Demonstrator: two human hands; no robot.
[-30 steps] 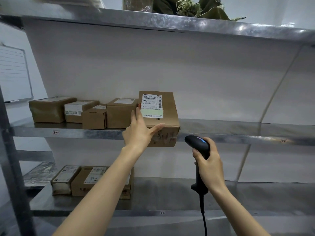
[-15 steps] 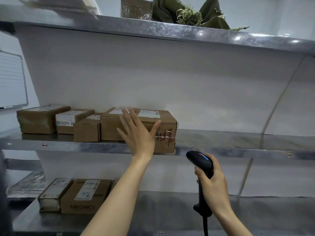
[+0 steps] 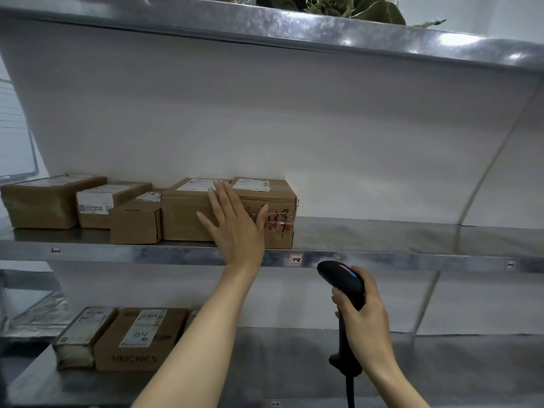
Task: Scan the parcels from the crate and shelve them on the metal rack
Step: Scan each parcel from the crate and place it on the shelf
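A brown parcel (image 3: pixel 276 198) with a white label and red marks on its taped front lies flat on the middle shelf (image 3: pixel 382 254) of the metal rack. My left hand (image 3: pixel 235 225) is flat against its front face, fingers straight and spread. It stands at the right end of a row of several brown parcels (image 3: pixel 135 219). Lower right, my right hand (image 3: pixel 365 322) grips the handle of a black barcode scanner (image 3: pixel 341 278), whose cable hangs down. The crate is out of view.
Two more parcels (image 3: pixel 132 340) lie on the lower shelf (image 3: pixel 265 378) at the left. The middle shelf is bare to the right of the row. Green leaves (image 3: pixel 359 7) sit on the top shelf. A whiteboard edge (image 3: pixel 14 136) shows at the far left.
The parcel went from tilted in my left hand at the shelf edge to lying flat on the shelf. My left hand let go and now presses its front. The scanner stayed low.
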